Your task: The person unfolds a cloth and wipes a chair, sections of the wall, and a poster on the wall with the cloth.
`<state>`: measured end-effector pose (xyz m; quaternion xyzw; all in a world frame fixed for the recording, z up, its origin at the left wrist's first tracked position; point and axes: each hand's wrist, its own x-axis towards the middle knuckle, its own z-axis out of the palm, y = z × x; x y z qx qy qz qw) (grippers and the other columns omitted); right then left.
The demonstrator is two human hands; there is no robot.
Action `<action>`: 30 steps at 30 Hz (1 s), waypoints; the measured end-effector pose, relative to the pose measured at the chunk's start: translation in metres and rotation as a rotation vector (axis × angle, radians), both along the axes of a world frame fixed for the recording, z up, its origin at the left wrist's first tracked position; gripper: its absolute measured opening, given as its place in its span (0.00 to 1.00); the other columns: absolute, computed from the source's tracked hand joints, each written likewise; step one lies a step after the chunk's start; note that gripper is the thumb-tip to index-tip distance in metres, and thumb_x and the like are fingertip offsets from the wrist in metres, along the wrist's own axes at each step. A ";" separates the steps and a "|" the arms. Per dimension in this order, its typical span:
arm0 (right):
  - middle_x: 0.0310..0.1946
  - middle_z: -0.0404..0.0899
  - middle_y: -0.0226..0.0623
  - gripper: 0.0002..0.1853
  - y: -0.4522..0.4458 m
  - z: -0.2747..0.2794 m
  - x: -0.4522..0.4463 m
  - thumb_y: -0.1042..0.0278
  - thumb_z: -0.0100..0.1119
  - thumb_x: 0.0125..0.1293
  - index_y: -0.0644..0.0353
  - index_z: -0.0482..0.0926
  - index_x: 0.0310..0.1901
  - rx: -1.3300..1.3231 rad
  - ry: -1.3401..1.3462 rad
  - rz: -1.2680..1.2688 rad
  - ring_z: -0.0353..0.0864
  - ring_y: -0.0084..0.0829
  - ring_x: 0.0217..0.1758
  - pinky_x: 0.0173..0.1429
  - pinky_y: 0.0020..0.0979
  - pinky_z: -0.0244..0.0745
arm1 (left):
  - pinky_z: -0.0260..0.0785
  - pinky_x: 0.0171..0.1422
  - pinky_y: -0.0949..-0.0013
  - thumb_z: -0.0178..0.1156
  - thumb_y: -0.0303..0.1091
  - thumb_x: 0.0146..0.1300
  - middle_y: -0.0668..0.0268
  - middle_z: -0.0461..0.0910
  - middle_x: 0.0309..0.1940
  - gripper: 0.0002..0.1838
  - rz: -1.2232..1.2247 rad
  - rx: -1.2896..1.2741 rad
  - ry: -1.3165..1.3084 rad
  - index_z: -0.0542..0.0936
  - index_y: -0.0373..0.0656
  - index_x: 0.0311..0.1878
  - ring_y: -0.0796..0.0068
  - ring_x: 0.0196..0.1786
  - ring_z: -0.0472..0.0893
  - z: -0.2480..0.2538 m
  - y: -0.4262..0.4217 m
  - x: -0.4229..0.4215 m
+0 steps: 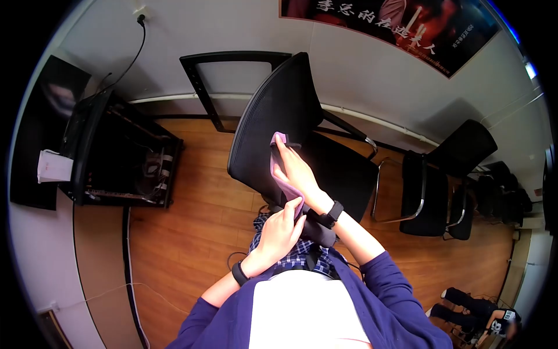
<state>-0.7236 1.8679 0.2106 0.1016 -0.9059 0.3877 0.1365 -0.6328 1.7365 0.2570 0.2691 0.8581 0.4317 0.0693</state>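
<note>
A soft pink-purple fabric piece [280, 181] with dark edging runs along the palm side of my right hand [297, 174]. That hand is stretched out, its fingers long and close together, touching the fabric near its upper end, where a dark strap crosses. My left hand [278, 235] pinches the fabric's lower edge between thumb and fingers, just below my right palm. A dark grey padded part [318, 231] hangs under my right wrist; whether it joins the fabric I cannot tell. Black bands circle both wrists.
A black mesh office chair [279, 110] stands directly ahead, with a black frame [203, 87] behind it by the wall. More black chairs [412, 198] line the right side. At left stands an open black cabinet [125, 157] with cables. Another person [494, 317] is at the lower right.
</note>
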 end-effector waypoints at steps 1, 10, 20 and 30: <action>0.50 0.76 0.48 0.35 0.001 0.007 0.001 0.65 0.54 0.62 0.59 0.55 0.70 -0.014 -0.019 -0.002 0.76 0.46 0.53 0.54 0.40 0.74 | 0.74 0.48 0.57 0.59 0.31 0.64 0.44 0.80 0.43 0.23 0.004 0.012 -0.010 0.65 0.36 0.59 0.48 0.45 0.81 0.003 0.002 0.000; 0.51 0.74 0.53 0.35 0.009 0.017 -0.022 0.60 0.55 0.64 0.62 0.56 0.70 0.150 -0.139 -0.099 0.75 0.49 0.54 0.57 0.40 0.72 | 0.74 0.48 0.58 0.60 0.31 0.63 0.47 0.80 0.41 0.24 -0.123 0.062 0.005 0.66 0.35 0.60 0.50 0.44 0.82 -0.001 -0.007 -0.034; 0.50 0.76 0.54 0.38 -0.016 0.000 -0.131 0.76 0.53 0.51 0.60 0.60 0.69 0.368 0.027 -0.139 0.75 0.50 0.56 0.64 0.42 0.69 | 0.71 0.54 0.57 0.56 0.28 0.64 0.48 0.78 0.49 0.24 -0.202 0.138 -0.032 0.65 0.38 0.62 0.49 0.52 0.78 -0.028 -0.049 -0.134; 0.62 0.69 0.51 0.38 -0.009 0.017 -0.122 0.81 0.50 0.53 0.57 0.58 0.70 0.175 -0.095 -0.247 0.69 0.49 0.65 0.67 0.40 0.66 | 0.72 0.50 0.57 0.55 0.24 0.61 0.53 0.78 0.42 0.22 -0.428 0.211 -0.119 0.69 0.39 0.59 0.51 0.45 0.79 -0.042 -0.052 -0.154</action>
